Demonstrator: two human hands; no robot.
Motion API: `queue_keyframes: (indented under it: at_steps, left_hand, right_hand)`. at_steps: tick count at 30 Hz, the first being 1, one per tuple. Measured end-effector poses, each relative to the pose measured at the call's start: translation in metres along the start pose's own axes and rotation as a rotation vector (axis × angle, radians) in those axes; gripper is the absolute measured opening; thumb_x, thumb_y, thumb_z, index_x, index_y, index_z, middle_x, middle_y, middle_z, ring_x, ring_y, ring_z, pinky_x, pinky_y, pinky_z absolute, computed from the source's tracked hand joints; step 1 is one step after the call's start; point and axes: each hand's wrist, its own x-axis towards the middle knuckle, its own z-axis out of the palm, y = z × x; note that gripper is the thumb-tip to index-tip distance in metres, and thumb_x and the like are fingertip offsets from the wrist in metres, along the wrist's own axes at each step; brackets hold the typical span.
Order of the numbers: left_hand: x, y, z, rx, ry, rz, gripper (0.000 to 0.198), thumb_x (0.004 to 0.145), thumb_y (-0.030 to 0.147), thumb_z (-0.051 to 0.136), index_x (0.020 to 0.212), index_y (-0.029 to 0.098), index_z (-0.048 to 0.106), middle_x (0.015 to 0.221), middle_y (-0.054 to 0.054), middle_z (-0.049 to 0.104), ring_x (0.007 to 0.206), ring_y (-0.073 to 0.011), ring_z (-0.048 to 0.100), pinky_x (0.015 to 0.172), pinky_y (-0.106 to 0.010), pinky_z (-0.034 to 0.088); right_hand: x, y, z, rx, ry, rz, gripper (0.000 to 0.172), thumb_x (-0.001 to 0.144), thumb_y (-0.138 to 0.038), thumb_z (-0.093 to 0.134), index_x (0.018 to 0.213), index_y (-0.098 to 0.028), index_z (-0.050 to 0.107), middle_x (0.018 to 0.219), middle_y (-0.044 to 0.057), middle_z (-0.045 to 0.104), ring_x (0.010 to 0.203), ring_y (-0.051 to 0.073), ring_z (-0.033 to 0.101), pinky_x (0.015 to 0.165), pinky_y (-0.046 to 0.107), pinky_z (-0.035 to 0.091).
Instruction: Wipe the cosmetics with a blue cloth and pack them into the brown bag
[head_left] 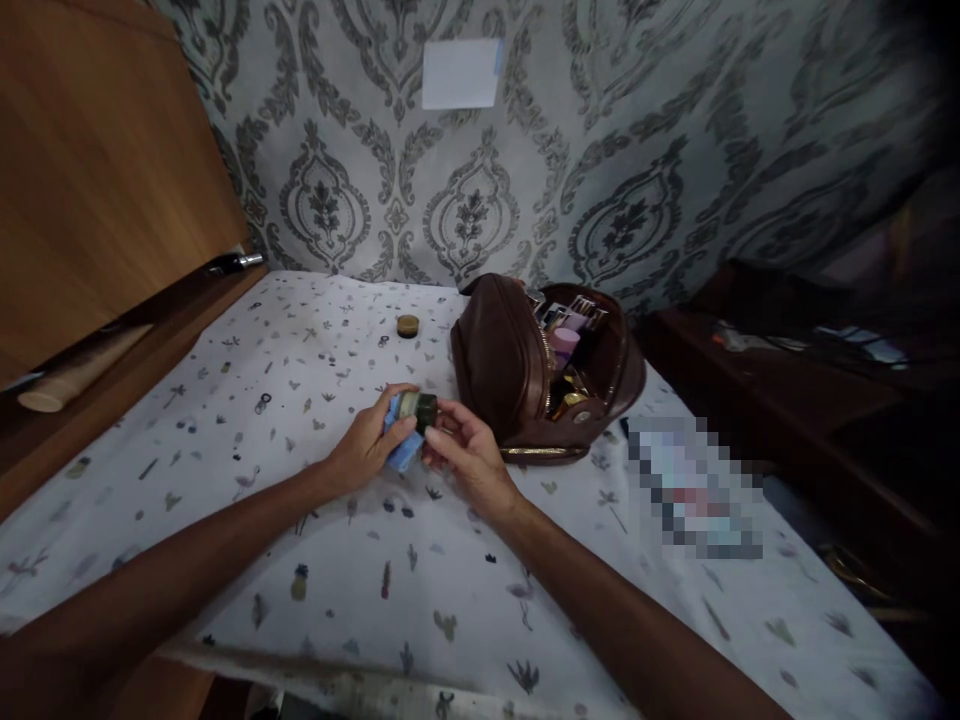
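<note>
A small jar (409, 404) with a pale green body and a dark green end is held sideways over the table. My left hand (371, 440) is closed around the pale part, with a blue cloth or wipe (405, 455) pressed between palm and jar. At the dark end, the bent fingers and thumb of my right hand (472, 455) meet the jar; some fingertips are hidden. Just right of my hands stands a brown leather cosmetic bag (499, 350), unzipped, with several small items inside. A small round brownish-gold container (407, 326) sits behind the hands.
A white patterned cloth (330, 590) covers the table. At right lies a pixelated device-shaped object (694, 490). A wooden cabinet (112, 150) borders the left side, and dark furniture (787, 430) the right. A white card (462, 74) is on the wallpapered wall behind.
</note>
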Motion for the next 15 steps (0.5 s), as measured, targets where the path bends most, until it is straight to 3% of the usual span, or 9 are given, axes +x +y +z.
queue_keyframes:
  at_steps: [3, 6, 10, 15]
  left_hand:
    - [-0.0007, -0.0017, 0.004, -0.193, -0.013, -0.059, 0.053, 0.096, 0.064, 0.043, 0.12, 0.018, 0.055, 0.078, -0.002, 0.066, 0.062, -0.017, 0.062, 0.059, -0.028, 0.049]
    - [-0.001, 0.0001, 0.007, -0.329, -0.038, -0.106, 0.057, 0.093, 0.071, 0.044, 0.109, 0.018, 0.059, 0.068, -0.001, 0.066, 0.054, -0.0171, 0.061, 0.049, -0.027, 0.046]
    - [0.0009, 0.0011, 0.0072, -0.324, 0.0, -0.133, 0.06, 0.093, 0.074, 0.039, 0.083, 0.018, 0.059, 0.053, 0.0, 0.06, 0.041, -0.0135, 0.05, 0.04, -0.026, 0.037]
    - [0.0054, -0.0048, 0.0059, -0.267, 0.059, -0.143, 0.051, 0.089, 0.069, 0.054, 0.075, 0.02, 0.052, 0.057, 0.002, 0.056, 0.048, -0.0128, 0.054, 0.045, -0.024, 0.043]
  right_hand:
    - [0.0005, -0.0018, 0.0008, -0.062, -0.028, -0.01, 0.056, 0.061, -0.041, 0.09, 0.107, -0.024, 0.062, 0.085, -0.001, 0.067, 0.059, 0.012, 0.059, 0.048, 0.023, 0.043]
    - [0.0007, -0.0017, 0.0016, -0.132, -0.013, -0.063, 0.051, 0.061, -0.039, 0.09, 0.102, -0.024, 0.064, 0.087, -0.001, 0.067, 0.07, 0.015, 0.062, 0.06, 0.026, 0.051]
    - [-0.0005, -0.0009, 0.0013, -0.203, 0.035, -0.137, 0.051, 0.061, -0.039, 0.089, 0.104, -0.024, 0.066, 0.1, 0.002, 0.069, 0.093, 0.02, 0.064, 0.076, 0.029, 0.054]
    - [-0.0037, -0.0017, 0.0014, -0.123, -0.002, -0.084, 0.042, 0.071, -0.043, 0.083, 0.102, -0.023, 0.063, 0.102, 0.003, 0.068, 0.091, 0.019, 0.065, 0.076, 0.031, 0.056]
